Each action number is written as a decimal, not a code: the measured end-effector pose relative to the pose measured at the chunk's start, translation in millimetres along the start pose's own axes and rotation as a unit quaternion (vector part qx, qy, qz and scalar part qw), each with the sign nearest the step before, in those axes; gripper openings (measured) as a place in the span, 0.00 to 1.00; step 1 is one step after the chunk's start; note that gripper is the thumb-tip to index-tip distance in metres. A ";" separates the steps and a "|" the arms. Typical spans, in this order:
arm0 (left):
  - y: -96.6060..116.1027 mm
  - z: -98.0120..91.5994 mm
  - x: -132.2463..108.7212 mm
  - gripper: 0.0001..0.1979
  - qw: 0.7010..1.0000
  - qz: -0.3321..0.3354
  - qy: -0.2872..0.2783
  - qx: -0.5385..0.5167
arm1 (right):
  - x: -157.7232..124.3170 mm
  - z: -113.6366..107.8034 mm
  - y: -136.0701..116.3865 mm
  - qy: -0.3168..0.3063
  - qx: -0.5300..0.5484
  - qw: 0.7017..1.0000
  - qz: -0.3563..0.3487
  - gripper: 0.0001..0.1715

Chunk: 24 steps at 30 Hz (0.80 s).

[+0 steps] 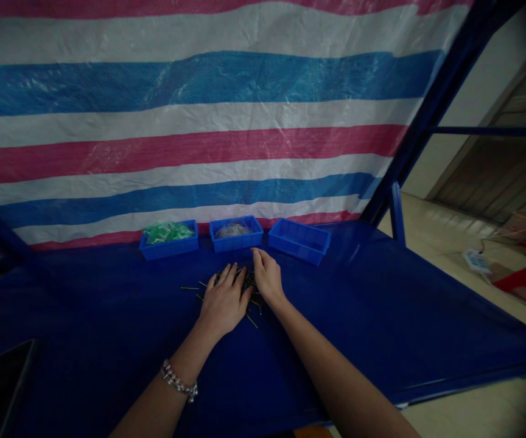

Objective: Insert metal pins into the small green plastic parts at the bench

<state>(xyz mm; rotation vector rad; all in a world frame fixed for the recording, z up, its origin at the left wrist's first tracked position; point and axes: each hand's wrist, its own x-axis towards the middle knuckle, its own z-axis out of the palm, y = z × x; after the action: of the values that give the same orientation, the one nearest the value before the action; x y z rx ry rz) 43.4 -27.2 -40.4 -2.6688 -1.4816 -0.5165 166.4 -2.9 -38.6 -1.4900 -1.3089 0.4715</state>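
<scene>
A loose pile of thin, dark, brassy metal pieces like long screws (252, 298) lies on the blue tabletop, a few strewn to the left and front. My left hand (227, 299) rests palm down over the pile's left part, fingers spread. At the pile's right edge, my right hand (268, 277) stands on its side, cupped against the pieces with its fingers stretched forward. Its lower fingers are partly hidden. Both hands cover much of the pile, and neither visibly grips a piece.
Behind the pile stand three blue bins: a left bin (169, 249) with green packets, a middle bin (237, 243) with clear plastic bags, and a right bin (297, 243). A dark flat device (0, 389) lies front left. Striped sheeting (199, 146) hangs behind the table.
</scene>
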 end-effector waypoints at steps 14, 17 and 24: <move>-5.8 -9.9 1.3 0.22 0.997 -0.008 0.057 -0.047 | 32.4 -1.4 -18.6 -0.024 -0.283 0.946 -0.155 0.23; -17.0 -17.1 3.4 0.21 0.992 -0.052 0.087 -0.072 | 38.5 2.3 -15.0 -0.078 -0.310 0.937 -0.141 0.23; -46.4 -28.1 8.8 0.20 0.964 -0.170 0.148 -0.144 | 23.6 -0.5 -2.5 -0.102 -0.306 0.932 -0.167 0.24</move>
<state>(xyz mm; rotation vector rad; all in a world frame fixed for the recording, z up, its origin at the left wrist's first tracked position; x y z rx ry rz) 1.6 -0.4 -16.7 -2.3772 -1.8954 -1.1792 173.3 17.5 -28.5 -1.6909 -1.9548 -0.0203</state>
